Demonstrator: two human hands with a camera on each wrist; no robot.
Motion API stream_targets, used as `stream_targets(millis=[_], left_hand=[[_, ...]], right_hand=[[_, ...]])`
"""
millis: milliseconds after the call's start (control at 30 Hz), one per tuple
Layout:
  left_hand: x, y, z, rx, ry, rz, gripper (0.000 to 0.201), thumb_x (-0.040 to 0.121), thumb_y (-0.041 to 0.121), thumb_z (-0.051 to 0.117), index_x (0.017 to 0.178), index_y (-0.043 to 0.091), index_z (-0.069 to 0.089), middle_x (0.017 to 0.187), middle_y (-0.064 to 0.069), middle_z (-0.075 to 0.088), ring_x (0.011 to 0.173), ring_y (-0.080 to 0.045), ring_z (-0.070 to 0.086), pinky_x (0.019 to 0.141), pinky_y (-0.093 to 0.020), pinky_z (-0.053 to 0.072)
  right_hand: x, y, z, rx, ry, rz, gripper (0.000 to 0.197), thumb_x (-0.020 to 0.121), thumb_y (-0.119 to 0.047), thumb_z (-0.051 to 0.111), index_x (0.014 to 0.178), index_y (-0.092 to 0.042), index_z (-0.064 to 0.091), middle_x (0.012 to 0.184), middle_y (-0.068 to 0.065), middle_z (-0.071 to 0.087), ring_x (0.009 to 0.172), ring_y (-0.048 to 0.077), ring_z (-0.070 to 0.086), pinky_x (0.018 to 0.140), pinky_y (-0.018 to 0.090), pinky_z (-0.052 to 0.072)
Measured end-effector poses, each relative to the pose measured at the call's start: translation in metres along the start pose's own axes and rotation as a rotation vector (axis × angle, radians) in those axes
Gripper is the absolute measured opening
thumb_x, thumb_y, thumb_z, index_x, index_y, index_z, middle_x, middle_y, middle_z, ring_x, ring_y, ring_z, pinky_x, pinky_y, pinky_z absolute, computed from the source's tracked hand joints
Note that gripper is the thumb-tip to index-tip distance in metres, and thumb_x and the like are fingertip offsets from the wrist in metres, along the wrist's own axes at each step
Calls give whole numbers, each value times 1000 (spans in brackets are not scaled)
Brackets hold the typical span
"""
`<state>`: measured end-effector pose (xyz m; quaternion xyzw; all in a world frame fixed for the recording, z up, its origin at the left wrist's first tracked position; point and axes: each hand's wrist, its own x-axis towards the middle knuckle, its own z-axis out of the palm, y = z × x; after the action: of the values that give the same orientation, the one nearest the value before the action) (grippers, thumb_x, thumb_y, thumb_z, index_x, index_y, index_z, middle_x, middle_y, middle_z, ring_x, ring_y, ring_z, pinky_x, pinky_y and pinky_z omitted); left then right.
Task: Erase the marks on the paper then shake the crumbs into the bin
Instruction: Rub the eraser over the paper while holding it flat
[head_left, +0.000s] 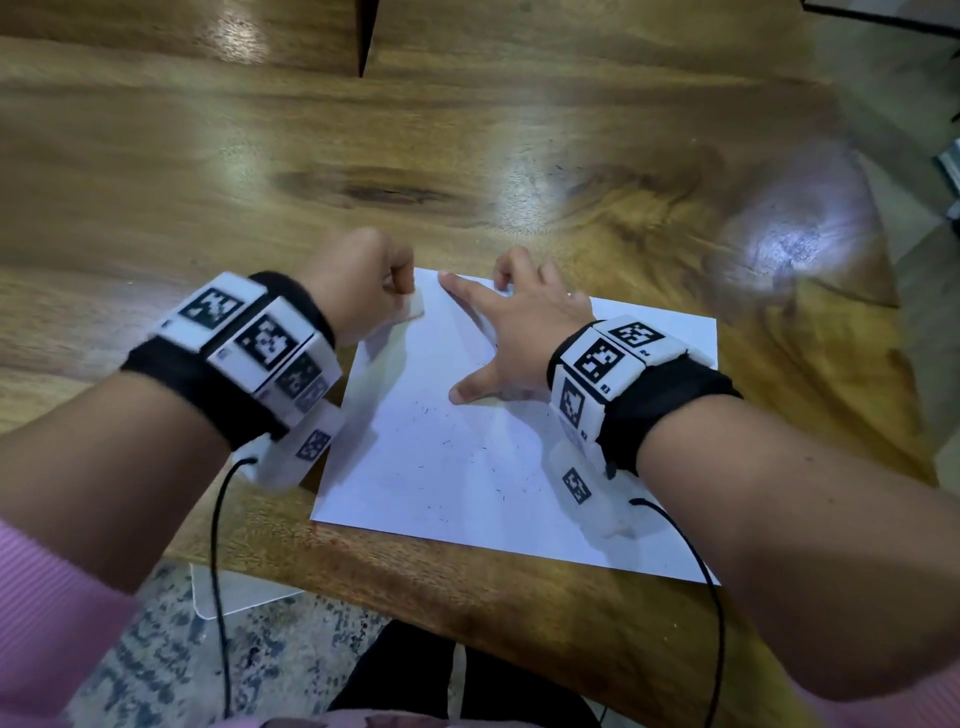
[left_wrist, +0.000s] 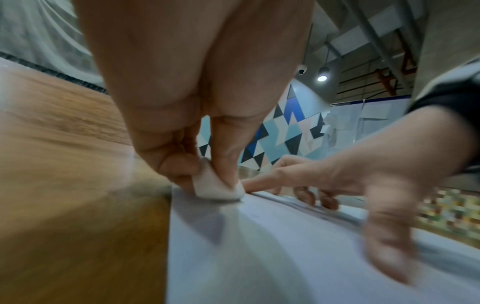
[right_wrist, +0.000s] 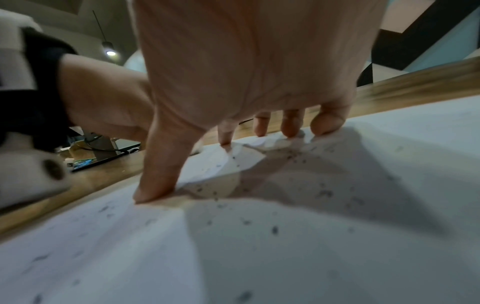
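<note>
A white sheet of paper (head_left: 467, 457) lies on the wooden table near its front edge, dotted with dark eraser crumbs (head_left: 447, 442). My left hand (head_left: 363, 283) pinches a white eraser (left_wrist: 218, 188) between thumb and fingers and presses it on the paper's far left corner. My right hand (head_left: 511, 325) lies spread on the paper's far edge, its fingertips (right_wrist: 291, 127) and thumb pressing the sheet down. Crumbs (right_wrist: 324, 193) lie scattered under and around the right hand. No bin shows in any view.
The wooden table (head_left: 467, 156) stretches far beyond the paper. Below its front edge lie a speckled floor and a flat white thing (head_left: 234, 592). A dark flat device (right_wrist: 98, 162) lies on the table to the left, seen from the right wrist.
</note>
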<state>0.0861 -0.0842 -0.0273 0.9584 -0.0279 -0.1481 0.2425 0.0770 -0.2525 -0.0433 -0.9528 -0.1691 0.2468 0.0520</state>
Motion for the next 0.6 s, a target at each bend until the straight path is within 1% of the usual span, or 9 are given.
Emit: stream_targets(millis=[67, 100, 200, 300, 367, 433, 500, 567, 600], left_hand=[[-13, -4, 1, 7, -103, -5, 19, 74, 7, 67, 63, 17, 55, 60, -1, 53, 60, -20, 48, 55, -23, 34], [-15, -4, 2, -2, -133, -5, 20, 74, 8, 68, 63, 18, 55, 60, 1, 52, 59, -19, 48, 54, -22, 35], [-2, 3, 2, -58, -54, -5, 8, 74, 8, 69, 73, 13, 62, 61, 2, 51, 67, -21, 50, 57, -24, 35], [12, 11, 6, -79, 26, -12, 7, 74, 4, 66, 80, 7, 65, 60, 6, 45, 71, -19, 48, 65, -25, 34], [8, 9, 9, -92, 42, -5, 5, 74, 4, 67, 79, 5, 65, 60, 4, 46, 67, -19, 47, 65, -24, 33], [-3, 5, 12, -85, 28, 12, 5, 75, 5, 67, 74, 9, 63, 58, 4, 48, 58, -16, 45, 58, -22, 32], [-10, 3, 14, -54, 5, 24, 12, 76, 3, 65, 70, 13, 60, 57, 8, 48, 54, -9, 44, 51, -20, 31], [-8, 4, 12, -59, 4, 18, 13, 76, 3, 64, 71, 14, 60, 59, 5, 50, 57, -14, 46, 53, -23, 33], [-4, 6, 10, -61, 15, 14, 10, 77, 4, 65, 73, 12, 61, 61, 1, 52, 62, -18, 48, 58, -24, 34]], right_hand=[[0, 0, 1, 3, 7, 0, 106, 57, -69, 72, 142, -54, 10, 125, -4, 20, 114, 19, 25, 86, 35, 28], [0, 0, 2, 7, 13, 1, 106, 57, -69, 72, 142, -54, 10, 125, -4, 20, 113, 19, 25, 86, 35, 27], [-2, -1, 3, 36, 33, 17, 107, 57, -67, 74, 143, -53, 11, 124, -4, 21, 114, 19, 25, 86, 34, 26], [-3, -1, 4, 73, 46, 35, 109, 57, -65, 75, 145, -48, 13, 126, -5, 22, 117, 18, 25, 89, 36, 28], [-6, -1, 5, 80, 49, 35, 108, 58, -65, 75, 146, -46, 14, 128, -5, 22, 118, 18, 25, 88, 35, 27], [-8, -1, 6, 68, 49, 27, 105, 61, -66, 73, 146, -47, 13, 130, -5, 22, 117, 18, 24, 86, 34, 26], [-10, -1, 7, 37, 42, 17, 104, 64, -68, 69, 146, -47, 10, 133, -5, 21, 118, 20, 23, 85, 34, 26], [-9, -1, 7, 11, 30, 17, 104, 65, -70, 66, 147, -46, 5, 135, -4, 19, 120, 21, 22, 87, 35, 27], [-8, -1, 8, 4, 25, 20, 105, 65, -70, 66, 147, -45, 4, 135, -4, 18, 120, 21, 22, 88, 36, 27]])
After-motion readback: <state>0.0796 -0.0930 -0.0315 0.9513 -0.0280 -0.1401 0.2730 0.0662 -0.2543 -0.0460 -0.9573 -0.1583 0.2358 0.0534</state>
